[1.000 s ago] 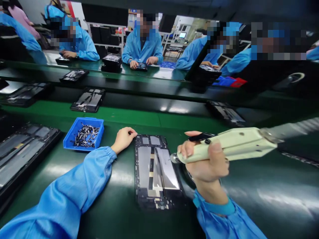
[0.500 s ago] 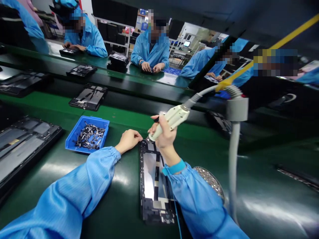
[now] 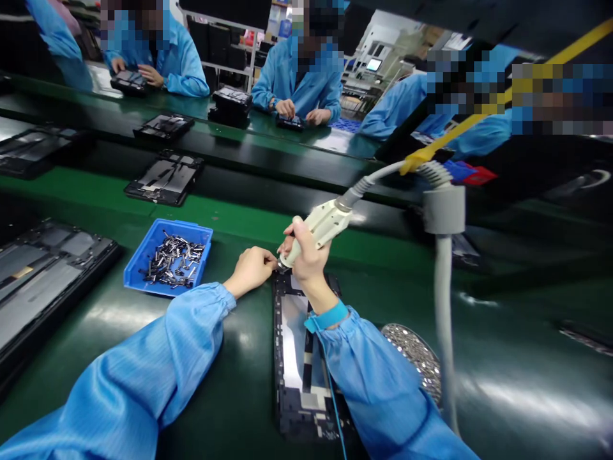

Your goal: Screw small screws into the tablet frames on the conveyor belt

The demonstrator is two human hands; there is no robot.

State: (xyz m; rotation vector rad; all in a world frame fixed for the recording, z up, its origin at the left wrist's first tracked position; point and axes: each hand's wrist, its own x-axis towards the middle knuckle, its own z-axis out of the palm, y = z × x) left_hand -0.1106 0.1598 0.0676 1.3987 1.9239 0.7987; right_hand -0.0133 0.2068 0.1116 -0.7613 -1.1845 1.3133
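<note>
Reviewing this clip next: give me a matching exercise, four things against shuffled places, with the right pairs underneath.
Things
1. Blue bin
2. Pale handheld tool
3. Round dish of small metal pieces
4. Black device nearest the hands

Places
A. Just right of the right sleeve
B. Gripped in the right hand
C. Directly below the right wrist
D. Left of the left hand

Pairs: 1-D, 2-B, 3-A, 4-C
</note>
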